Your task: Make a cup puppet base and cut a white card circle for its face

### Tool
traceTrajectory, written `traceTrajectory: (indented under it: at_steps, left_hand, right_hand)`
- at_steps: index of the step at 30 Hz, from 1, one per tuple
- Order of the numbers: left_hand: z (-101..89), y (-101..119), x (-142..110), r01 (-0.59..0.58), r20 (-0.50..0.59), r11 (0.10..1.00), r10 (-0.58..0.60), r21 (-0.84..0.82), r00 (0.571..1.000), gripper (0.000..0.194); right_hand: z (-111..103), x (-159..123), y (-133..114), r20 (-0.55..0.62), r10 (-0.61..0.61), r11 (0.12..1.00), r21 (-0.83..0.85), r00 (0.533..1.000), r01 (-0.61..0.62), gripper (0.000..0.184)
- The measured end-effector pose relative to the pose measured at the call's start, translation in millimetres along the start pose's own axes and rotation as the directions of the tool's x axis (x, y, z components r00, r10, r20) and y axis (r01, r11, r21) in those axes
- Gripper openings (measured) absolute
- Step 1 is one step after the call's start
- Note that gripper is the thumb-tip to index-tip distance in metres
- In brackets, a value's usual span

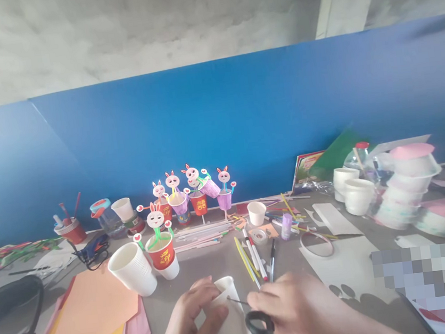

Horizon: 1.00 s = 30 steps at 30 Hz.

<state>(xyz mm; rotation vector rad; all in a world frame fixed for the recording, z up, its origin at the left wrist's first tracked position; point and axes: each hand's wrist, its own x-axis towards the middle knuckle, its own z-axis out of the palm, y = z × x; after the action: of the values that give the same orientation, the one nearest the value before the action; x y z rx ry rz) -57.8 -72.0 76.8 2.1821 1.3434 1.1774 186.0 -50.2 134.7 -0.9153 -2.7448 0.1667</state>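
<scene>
A white paper cup (235,329) stands tilted at the near edge of the view, with my left hand (195,317) closed around its upper side, thumb toward me. My right hand (295,309) grips a pair of scissors with dark handles (260,326). The thin scissor tip meets the cup's wall just below the rim; whether it has gone through cannot be made out. Beyond my hands lie markers (255,254) and yellow sticks (246,258). To the left, a rabbit figure (156,217) rises from a red-and-white paper cup (163,255).
Stacked white cups (133,271) and coloured paper sheets (90,311) lie left. Several rabbit cups (199,202) stand before a blue partition (217,124). A tape roll (259,237), a purple glue stick (286,226), white paper (346,265) and stacked bowls (404,189) are toward the right.
</scene>
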Motion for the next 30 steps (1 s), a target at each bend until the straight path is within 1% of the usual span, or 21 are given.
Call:
traceTrajectory:
  at_steps: [1, 3, 4, 5, 6, 7, 8, 9, 10, 11, 12, 13, 14, 15, 16, 18, 19, 20, 22, 27, 30]
  left_hand:
    - [0.7, -6.0, -4.2, 0.018, 0.003, 1.0, -0.018, -0.004, 1.0, 0.02]
    - [1.7, -15.0, -10.5, 0.042, 0.001, 0.999, -0.042, -0.009, 0.999, 0.024]
    - [2.0, -16.7, -11.7, 0.043, -0.003, 0.999, -0.043, -0.005, 0.999, 0.025]
    - [2.0, -16.2, -11.1, 0.04, -0.011, 0.999, -0.04, 0.008, 0.999, 0.026]
    - [2.0, -13.5, -9.0, 0.029, -0.013, 0.999, -0.029, 0.027, 0.999, 0.024]
    - [1.8, -9.2, -5.5, 0.003, -0.016, 0.999, -0.002, 0.045, 1.0, 0.02]
    - [1.7, -3.9, -1.2, -0.024, -0.002, 0.998, 0.024, 0.066, 1.0, 0.015]
    - [1.8, 1.6, 3.3, -0.067, 0.024, 0.995, 0.065, 0.079, 0.998, 0.01]
    - [2.1, 6.5, 7.4, -0.11, 0.034, 0.99, 0.107, 0.089, 0.994, 0.008]
    - [2.6, 10.4, 10.6, -0.147, 0.024, 0.984, 0.145, 0.105, 0.989, 0.008]
    - [3.3, 13.2, 12.8, -0.187, 0.007, 0.975, 0.187, 0.123, 0.982, 0.008]
    - [4.2, 14.8, 13.8, -0.213, -0.009, 0.965, 0.217, 0.15, 0.976, 0.009]
    - [5.1, 15.7, 13.9, -0.233, -0.016, 0.956, 0.239, 0.179, 0.971, 0.01]
    - [5.9, 16.0, 13.4, -0.25, -0.011, 0.946, 0.257, 0.206, 0.966, 0.013]
    - [6.7, 16.1, 12.4, -0.259, 0.002, 0.939, 0.266, 0.228, 0.964, 0.015]
    - [8.2, 16.2, 10.3, -0.27, 0.0, 0.93, 0.279, 0.248, 0.96, 0.02]
    - [8.9, 16.2, 9.5, -0.28, -0.018, 0.927, 0.294, 0.248, 0.956, 0.021]
    - [9.6, 16.1, 8.8, -0.288, -0.039, 0.925, 0.306, 0.247, 0.951, 0.023]
    - [11.1, 15.4, 8.0, -0.295, -0.079, 0.922, 0.324, 0.251, 0.943, 0.024]
    - [13.9, 12.2, 7.4, -0.32, -0.161, 0.911, 0.368, 0.262, 0.916, 0.028]
    - [15.0, 11.6, 7.5, -0.319, -0.195, 0.912, 0.373, 0.259, 0.907, 0.029]
  right_hand:
    - [-0.8, -0.7, 2.0, 0.002, -0.079, 0.993, -0.086, 0.997, 0.079, 0.018]
    - [-1.7, -1.1, 5.2, 0.02, -0.227, 0.949, -0.222, 0.974, 0.225, 0.028]
    - [-1.9, -0.9, 6.1, 0.031, -0.276, 0.926, -0.26, 0.961, 0.274, 0.033]
    - [-2.0, -0.4, 6.3, 0.033, -0.293, 0.919, -0.267, 0.956, 0.291, 0.034]
    - [-1.9, 0.2, 5.8, 0.022, -0.274, 0.933, -0.237, 0.962, 0.271, 0.031]
    - [-1.5, 0.9, 4.6, -0.003, -0.21, 0.964, -0.169, 0.978, 0.207, 0.025]
    - [-0.8, 1.7, 2.9, -0.026, -0.114, 0.992, -0.063, 0.993, 0.112, 0.019]
    - [0.5, 2.3, 0.8, -0.031, 0.006, 0.998, 0.07, 1.0, -0.004, 0.019]
    - [2.5, 2.9, -1.3, -0.002, 0.133, 0.966, 0.222, 0.991, -0.13, 0.023]
    - [5.2, 3.3, -3.1, 0.064, 0.245, 0.895, 0.369, 0.967, -0.251, 0.03]
    - [8.7, 3.5, -4.4, 0.15, 0.322, 0.794, 0.495, 0.935, -0.353, 0.036]
    - [12.6, 3.7, -5.1, 0.239, 0.363, 0.678, 0.596, 0.901, -0.431, 0.04]
    - [17.0, 3.8, -5.4, 0.31, 0.374, 0.557, 0.679, 0.874, -0.479, 0.041]
    - [21.4, 3.9, -5.2, 0.359, 0.369, 0.438, 0.747, 0.858, -0.501, 0.04]
    - [25.7, 4.1, -4.8, 0.388, 0.351, 0.326, 0.803, 0.852, -0.499, 0.038]
    - [32.9, 5.0, -4.1, 0.41, 0.312, 0.126, 0.876, 0.857, -0.466, 0.041]
    - [35.6, 5.8, -4.1, 0.415, 0.296, 0.045, 0.894, 0.86, -0.446, 0.043]
    - [37.6, 6.7, -4.5, 0.417, 0.281, -0.016, 0.902, 0.864, -0.431, 0.045]
    - [40.2, 8.5, -5.9, 0.421, 0.264, -0.1, 0.907, 0.868, -0.409, 0.046]
    - [47.8, 10.7, -7.4, 0.451, 0.219, -0.257, 0.882, 0.865, -0.395, 0.046]
    - [55.2, 10.5, -6.4, 0.478, 0.188, -0.351, 0.849, 0.858, -0.396, 0.048]
